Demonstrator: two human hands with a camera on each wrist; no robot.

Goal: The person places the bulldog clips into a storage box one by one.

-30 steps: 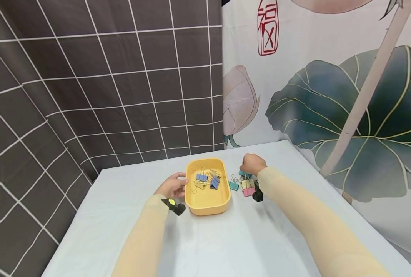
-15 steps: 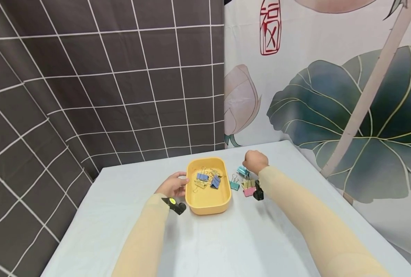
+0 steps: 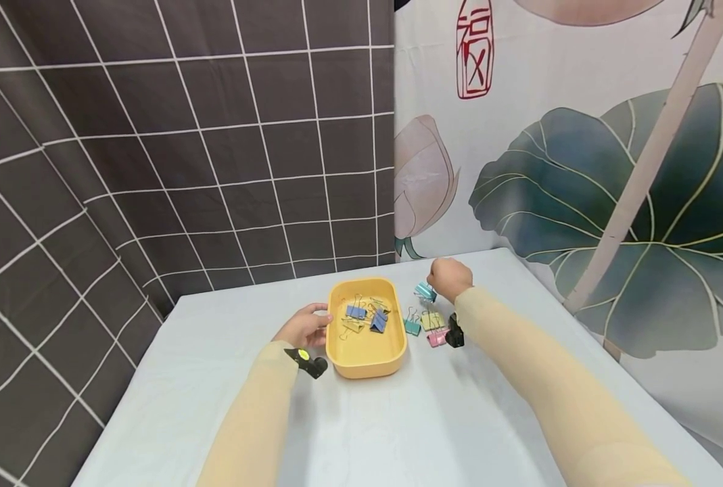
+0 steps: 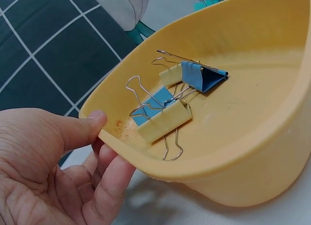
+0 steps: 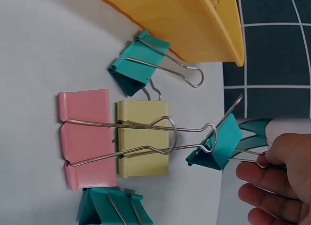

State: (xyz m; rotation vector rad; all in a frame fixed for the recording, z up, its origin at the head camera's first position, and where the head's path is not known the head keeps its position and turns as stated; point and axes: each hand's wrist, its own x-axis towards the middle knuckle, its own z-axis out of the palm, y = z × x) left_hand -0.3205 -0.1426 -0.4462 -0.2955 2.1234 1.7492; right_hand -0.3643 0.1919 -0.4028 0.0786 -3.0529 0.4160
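Pinching the teal clip (image 5: pixel 216 144) by its wire, the right hand (image 5: pixel 279 181) should lift clear; left hand (image 4: pixel 53 166) grips the tray (image 4: pixel 252 152) rim at nine o'clock

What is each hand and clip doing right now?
Left hand: holds the yellow tray's rim.
Right hand: pinches a teal clip by its wire handle, lifted.
Pink clip: lying on the table.
Clips in tray: lying loose.
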